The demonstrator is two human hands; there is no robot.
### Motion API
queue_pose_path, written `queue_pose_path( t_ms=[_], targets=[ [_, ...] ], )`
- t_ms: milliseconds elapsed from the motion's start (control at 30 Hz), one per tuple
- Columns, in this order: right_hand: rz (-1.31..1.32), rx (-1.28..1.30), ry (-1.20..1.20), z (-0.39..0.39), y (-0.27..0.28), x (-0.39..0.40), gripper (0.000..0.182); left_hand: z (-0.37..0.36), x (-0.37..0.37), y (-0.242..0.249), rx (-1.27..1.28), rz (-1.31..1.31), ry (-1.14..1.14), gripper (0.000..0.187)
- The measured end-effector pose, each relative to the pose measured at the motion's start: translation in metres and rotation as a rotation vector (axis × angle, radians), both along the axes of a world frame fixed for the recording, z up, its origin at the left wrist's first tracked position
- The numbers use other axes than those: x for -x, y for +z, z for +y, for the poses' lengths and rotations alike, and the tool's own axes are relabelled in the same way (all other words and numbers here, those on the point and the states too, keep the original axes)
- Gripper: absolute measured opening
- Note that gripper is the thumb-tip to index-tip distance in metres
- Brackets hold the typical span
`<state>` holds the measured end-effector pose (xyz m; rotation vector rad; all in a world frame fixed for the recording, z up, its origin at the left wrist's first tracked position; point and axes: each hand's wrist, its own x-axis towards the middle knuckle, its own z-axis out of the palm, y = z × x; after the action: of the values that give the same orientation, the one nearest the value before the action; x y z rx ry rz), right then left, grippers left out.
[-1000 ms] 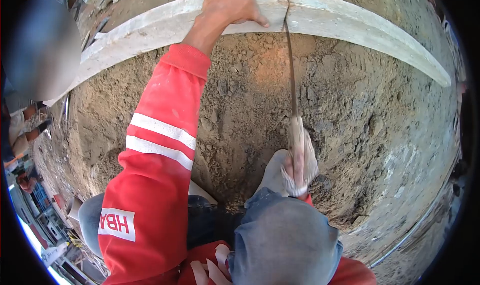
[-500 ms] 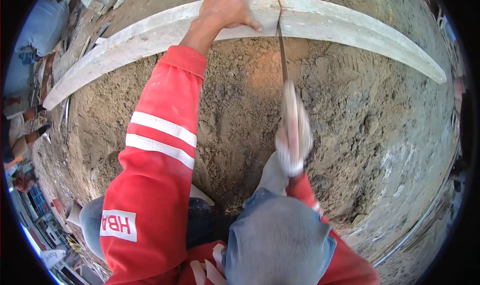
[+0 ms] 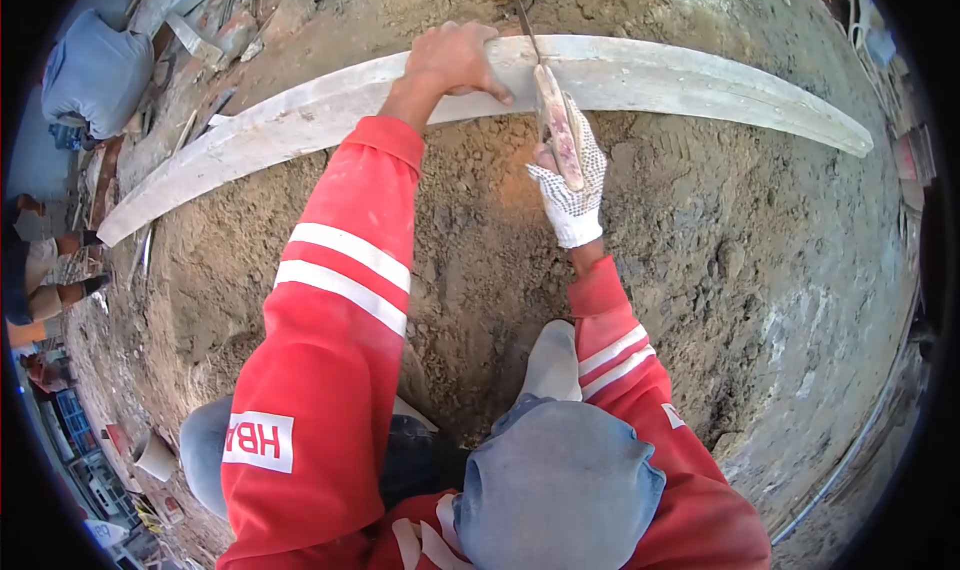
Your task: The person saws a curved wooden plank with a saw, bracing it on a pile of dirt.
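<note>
Saw (image 3: 556, 130) handle is wrapped tight in your gloved right hand (image 3: 570, 185), fingers curled closed around the grip, with the thin blade running far past it and across the top of the pale plank (image 3: 690, 75). Your bare left hand (image 3: 452, 62) is clamped over the plank's far edge just left of the blade, fingers folded down on the wood and thumb on the near face. That's a decent brace, but it sits really close to the cut line, so I'd slide it a touch left so the teeth can't catch your thumb if the blade jumps.

The plank lies flat on loose dirt (image 3: 480, 260), stretching from the rubble on the left to the far right, and that ground looks soft enough to let it rock. My guess is you'll get a cleaner cut if you lean more weight through the left hand and use long, light strokes, keeping the blade square to the edge instead of forcing it.

Your knee (image 3: 560, 490) is down near you, well clear of the plank. Someone else's legs (image 3: 45, 270) are off at the far left edge.
</note>
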<state>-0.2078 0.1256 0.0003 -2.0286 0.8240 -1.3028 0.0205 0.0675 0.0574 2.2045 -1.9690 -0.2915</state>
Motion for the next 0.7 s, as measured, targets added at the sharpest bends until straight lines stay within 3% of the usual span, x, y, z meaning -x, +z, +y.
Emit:
queue_pose_path(
  t_ms=[100,167,200,267,300,367,433,467,500,533,567,700],
  targets=[
    [0.193,0.115,-0.034,0.024,-0.017,0.027,0.072,-0.008,-0.008,-0.006,0.046,0.004,-0.035,0.093],
    [0.328,0.033,-0.020,0.083,-0.012,0.068,0.068,-0.022,-0.019,-0.012,-0.042,0.022,-0.071,0.092],
    [0.327,-0.122,0.036,0.114,0.010,0.089,0.067,-0.029,-0.024,-0.012,-0.044,0.023,-0.062,0.092],
    [0.061,-0.722,-0.033,0.179,0.026,0.117,0.067,-0.042,-0.030,-0.009,-0.216,0.115,-0.054,0.099],
    [0.062,-0.736,-0.033,0.177,0.025,0.121,0.067,-0.046,-0.034,-0.016,-0.231,0.118,-0.053,0.099],
    [0.347,-0.343,0.027,0.161,0.030,0.124,0.067,-0.056,-0.038,-0.019,-0.256,0.181,-0.078,0.100],
    [0.298,-0.316,0.051,0.103,0.034,0.083,0.066,-0.057,-0.043,-0.027,-0.191,0.187,-0.113,0.099],
    [0.205,0.079,0.011,0.059,0.017,0.052,0.067,-0.054,-0.043,-0.031,-0.135,0.205,-0.126,0.098],
    [0.147,-0.052,0.009,0.025,0.000,0.029,0.066,-0.048,-0.035,-0.023,-0.142,0.202,-0.139,0.098],
    [0.094,0.182,-0.081,-0.007,-0.002,0.004,0.063,-0.040,-0.027,-0.008,-0.184,0.187,-0.089,0.097],
    [0.103,0.193,-0.093,-0.017,0.001,-0.007,0.062,-0.035,-0.023,0.002,-0.223,0.170,-0.035,0.096],
    [0.131,0.102,-0.049,0.046,0.001,0.038,0.069,-0.032,-0.024,0.001,-0.191,0.165,-0.060,0.095]
  ],
)
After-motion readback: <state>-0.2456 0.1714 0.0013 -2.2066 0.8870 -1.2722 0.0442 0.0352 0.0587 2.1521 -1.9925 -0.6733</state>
